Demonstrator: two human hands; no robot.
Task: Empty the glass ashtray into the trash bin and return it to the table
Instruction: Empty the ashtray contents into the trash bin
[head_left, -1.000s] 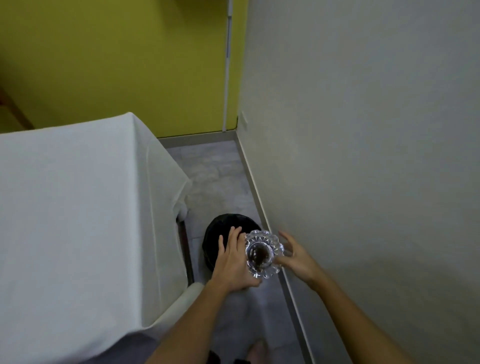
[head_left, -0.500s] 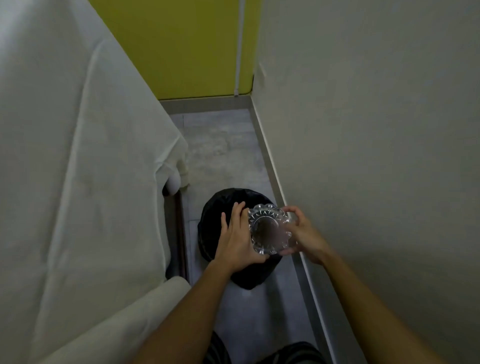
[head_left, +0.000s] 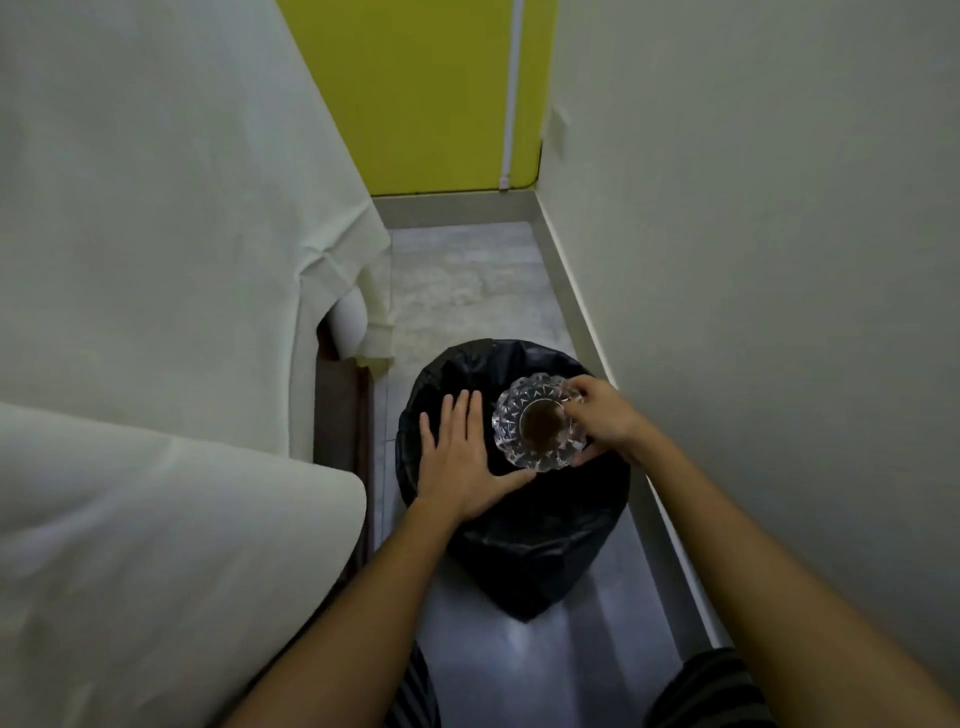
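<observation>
The cut-glass ashtray (head_left: 510, 422) hangs level over the mouth of the trash bin (head_left: 519, 545), which is lined with a black bag and stands on the floor. Brown residue shows in the ashtray's centre. My right hand (head_left: 605, 422) grips its right rim, thumb on top. My left hand (head_left: 457, 460) lies flat and palm-down just left of the ashtray, fingers stretched out, only the thumb tip reaching its lower edge. The table (head_left: 156, 249), draped in a white cloth, fills the left side.
A pale wall (head_left: 779, 312) runs close along the right of the bin. A narrow grey floor strip (head_left: 467, 280) leads to a yellow wall (head_left: 431, 93). A dark wooden table leg (head_left: 340, 415) stands left of the bin. My striped-clothed knee (head_left: 717, 691) shows at the bottom.
The view has dropped closer to the bin. The ashtray has moved from in front of the bin to above its opening. My left hand has flattened out beside it; my right hand now grips the rim.
</observation>
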